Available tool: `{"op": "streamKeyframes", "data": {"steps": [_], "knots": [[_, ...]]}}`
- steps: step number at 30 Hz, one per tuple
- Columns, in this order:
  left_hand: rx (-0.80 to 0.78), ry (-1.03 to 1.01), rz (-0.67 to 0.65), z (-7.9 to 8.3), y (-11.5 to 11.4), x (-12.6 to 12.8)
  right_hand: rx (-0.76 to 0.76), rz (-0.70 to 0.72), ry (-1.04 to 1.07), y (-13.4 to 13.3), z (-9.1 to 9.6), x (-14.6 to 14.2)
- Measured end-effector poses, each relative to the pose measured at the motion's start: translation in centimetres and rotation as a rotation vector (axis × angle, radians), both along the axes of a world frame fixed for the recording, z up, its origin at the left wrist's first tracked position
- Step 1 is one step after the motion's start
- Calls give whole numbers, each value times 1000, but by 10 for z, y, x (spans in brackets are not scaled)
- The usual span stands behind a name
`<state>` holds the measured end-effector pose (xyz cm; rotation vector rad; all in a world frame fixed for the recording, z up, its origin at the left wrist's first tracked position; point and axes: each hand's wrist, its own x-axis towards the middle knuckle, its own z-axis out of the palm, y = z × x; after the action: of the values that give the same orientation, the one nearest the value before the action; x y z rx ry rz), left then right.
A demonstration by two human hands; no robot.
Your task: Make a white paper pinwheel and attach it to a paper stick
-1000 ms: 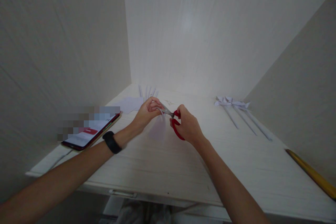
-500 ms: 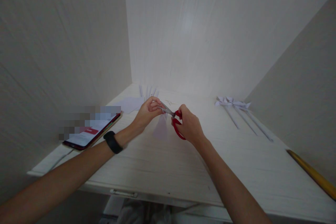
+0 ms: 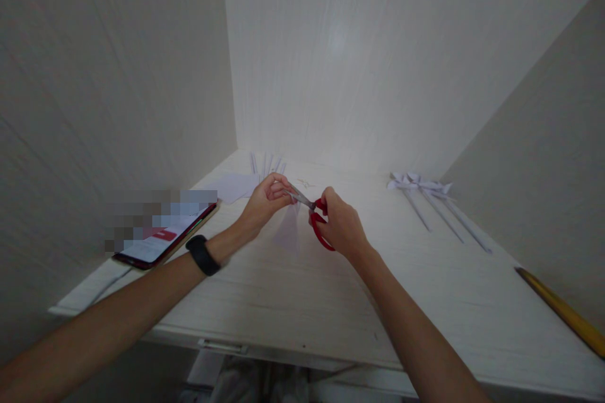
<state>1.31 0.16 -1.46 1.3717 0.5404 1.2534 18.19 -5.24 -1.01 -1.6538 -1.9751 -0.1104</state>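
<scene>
A pair of scissors [image 3: 320,221] with red handles is gripped in my right hand [image 3: 343,227], fingers wrapped through the loops. Its metal blades are parted and point left, reaching to the fingertips of my left hand [image 3: 268,201]. Those fingers pinch a piece of white paper [image 3: 287,230], which hangs down below them over the table. Where the blades meet the paper is partly hidden by my left fingers. A black band [image 3: 203,255] circles my left wrist.
White paper sheets [image 3: 234,187] and thin paper sticks [image 3: 267,165] lie behind my left hand. A phone [image 3: 165,236] rests at the left. Several paper pinwheel-like shapes on sticks [image 3: 439,209] lie right. A yellow strip [image 3: 560,312] borders the right wall. Walls enclose the white table [image 3: 265,302].
The hands and scissors hold almost the same pose. The hanging paper has swayed slightly to the left.
</scene>
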Motion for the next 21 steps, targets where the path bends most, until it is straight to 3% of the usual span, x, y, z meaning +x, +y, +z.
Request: {"op": "streamKeyframes", "data": {"steps": [21], "knots": [[25,-21,-35,-5,3,-1,-33,-33,-23,2,0,1]]}}
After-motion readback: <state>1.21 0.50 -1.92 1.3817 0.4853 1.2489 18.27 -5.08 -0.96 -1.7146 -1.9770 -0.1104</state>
